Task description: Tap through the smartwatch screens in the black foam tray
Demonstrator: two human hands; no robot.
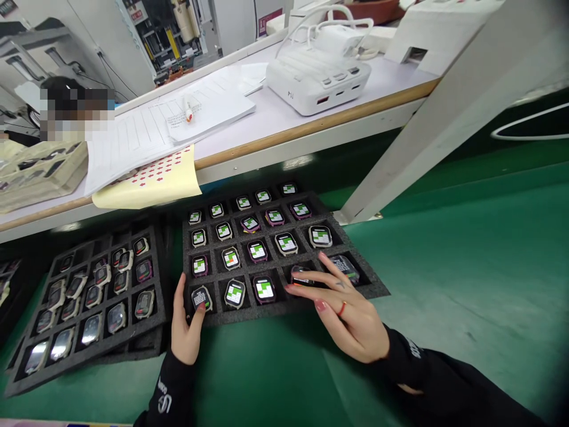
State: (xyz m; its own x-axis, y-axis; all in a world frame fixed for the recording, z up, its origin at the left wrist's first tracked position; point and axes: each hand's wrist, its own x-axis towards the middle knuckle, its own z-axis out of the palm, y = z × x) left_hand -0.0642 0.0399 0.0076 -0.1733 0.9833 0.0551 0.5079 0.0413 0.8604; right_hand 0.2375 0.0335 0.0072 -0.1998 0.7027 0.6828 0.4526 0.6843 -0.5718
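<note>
A black foam tray (278, 311) holds rows of smartwatches, most with lit green-and-white screens. At its front left corner my left hand (186, 326) grips the edge. Its fingers lie along the outer side and its thumb rests over a smartwatch with a keypad-like screen (200, 296). My right hand (351, 317) is spread over the front right compartments, its fingers stretched out and holding nothing. Its fingertips partly cover a dark-screened smartwatch (302, 274); whether they touch it I cannot tell. Beside that lies another smartwatch (345, 268) with a dim screen, partly behind the fingers.
To the left, stacked foam trays (89, 341) hold more watches with dark screens. Above, a shelf (311, 127) carries papers (133, 136), a yellow sticker sheet (151, 184) and a white multi-port charger (317, 77). A slanted white post (427, 112) stands at right. Another person is at far left.
</note>
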